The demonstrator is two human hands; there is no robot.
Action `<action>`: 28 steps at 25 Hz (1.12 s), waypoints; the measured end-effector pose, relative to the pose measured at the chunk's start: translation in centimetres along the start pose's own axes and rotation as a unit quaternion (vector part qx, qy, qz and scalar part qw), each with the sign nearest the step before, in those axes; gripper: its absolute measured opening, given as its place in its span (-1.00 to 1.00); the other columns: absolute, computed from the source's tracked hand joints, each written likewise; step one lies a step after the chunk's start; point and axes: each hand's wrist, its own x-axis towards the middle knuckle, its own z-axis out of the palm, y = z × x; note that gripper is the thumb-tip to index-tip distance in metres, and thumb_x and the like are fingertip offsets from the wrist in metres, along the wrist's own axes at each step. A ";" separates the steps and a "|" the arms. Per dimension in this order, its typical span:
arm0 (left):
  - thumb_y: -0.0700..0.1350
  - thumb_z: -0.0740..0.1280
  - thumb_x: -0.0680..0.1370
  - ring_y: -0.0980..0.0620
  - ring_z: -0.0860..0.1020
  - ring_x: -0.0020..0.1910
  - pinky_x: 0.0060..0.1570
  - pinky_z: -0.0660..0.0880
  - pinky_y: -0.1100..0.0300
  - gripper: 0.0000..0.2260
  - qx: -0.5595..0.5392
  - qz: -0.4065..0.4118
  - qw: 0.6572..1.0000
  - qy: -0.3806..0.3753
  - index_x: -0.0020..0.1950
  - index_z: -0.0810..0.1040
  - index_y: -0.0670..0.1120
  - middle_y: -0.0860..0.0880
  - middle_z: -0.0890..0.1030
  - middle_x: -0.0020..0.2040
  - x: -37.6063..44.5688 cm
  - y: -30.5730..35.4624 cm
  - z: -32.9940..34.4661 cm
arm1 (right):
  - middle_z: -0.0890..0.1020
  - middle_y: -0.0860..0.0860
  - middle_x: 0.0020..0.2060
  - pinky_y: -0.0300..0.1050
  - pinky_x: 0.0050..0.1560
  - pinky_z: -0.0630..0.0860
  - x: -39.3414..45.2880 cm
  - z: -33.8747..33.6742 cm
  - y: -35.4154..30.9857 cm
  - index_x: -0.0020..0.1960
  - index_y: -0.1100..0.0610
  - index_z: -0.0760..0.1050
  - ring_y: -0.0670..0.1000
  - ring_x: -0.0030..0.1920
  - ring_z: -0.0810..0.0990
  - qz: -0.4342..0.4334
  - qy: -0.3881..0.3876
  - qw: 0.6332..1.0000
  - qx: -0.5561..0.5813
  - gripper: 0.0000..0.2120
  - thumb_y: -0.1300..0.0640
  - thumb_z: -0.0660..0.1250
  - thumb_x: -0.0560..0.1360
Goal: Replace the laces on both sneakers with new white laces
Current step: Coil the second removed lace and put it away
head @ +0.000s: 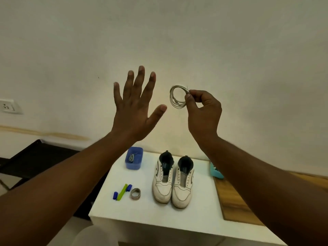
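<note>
Holding coiled white lace [178,97] up in your right hand [204,110], thumb and forefinger pinching coil; left hand [134,110] raised, fingers spread, holding nothing. Sneakers [173,180] sit unlaced mid white table [142,217], toes toward near edge. Likely next: uncoil lace, find tip, thread lowest eyelets. Blue box [134,160] at far left corner; room beside sneakers.

Dim, warm, yellowish indoor light. Wall [230,41] brightest near centre, darkening toward 10 and 2 o'clock corners. Wide-angle bending at edges. Forearms at 7 and 5 o'clock dark, soft. White tabletop [200,206] evenly lit, faint shadows. Overall slight softness, perhaps compression.
</note>
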 end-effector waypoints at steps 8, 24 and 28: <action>0.35 -0.19 0.63 0.08 0.16 0.59 0.57 0.02 0.09 -0.34 -0.512 -0.372 0.749 -0.199 0.62 0.21 0.06 0.09 0.22 0.60 -4.0 -8.9 10.0 | 0.59 -0.24 -0.32 0.07 0.18 0.51 -6.5 12.2 11.1 -0.16 -0.14 0.56 -0.10 -0.15 0.62 0.176 -0.162 0.941 -0.239 -0.89 -0.02 0.41 0.55; 0.39 -0.15 0.61 -0.10 0.41 0.47 0.50 0.21 0.00 -0.27 -0.573 -0.567 0.529 -0.265 0.34 0.53 -0.09 -0.07 0.66 0.24 -9.3 -15.6 28.6 | 0.63 -0.06 -0.13 0.18 0.55 0.01 -13.4 23.6 28.9 0.05 -0.04 0.56 0.06 0.07 0.63 0.197 -0.363 0.792 -0.450 -0.88 0.08 0.26 0.59; 0.39 -0.15 0.62 -0.13 0.36 0.51 0.29 0.35 0.04 -0.21 -0.573 -0.579 0.515 -0.266 0.56 0.30 -0.18 -0.11 0.47 0.44 -8.7 -16.1 29.4 | 0.63 -0.05 -0.12 0.28 0.56 0.02 -14.4 24.4 30.7 0.01 -0.05 0.50 0.10 0.10 0.60 0.111 -0.396 0.765 -0.496 -0.95 0.07 0.31 0.55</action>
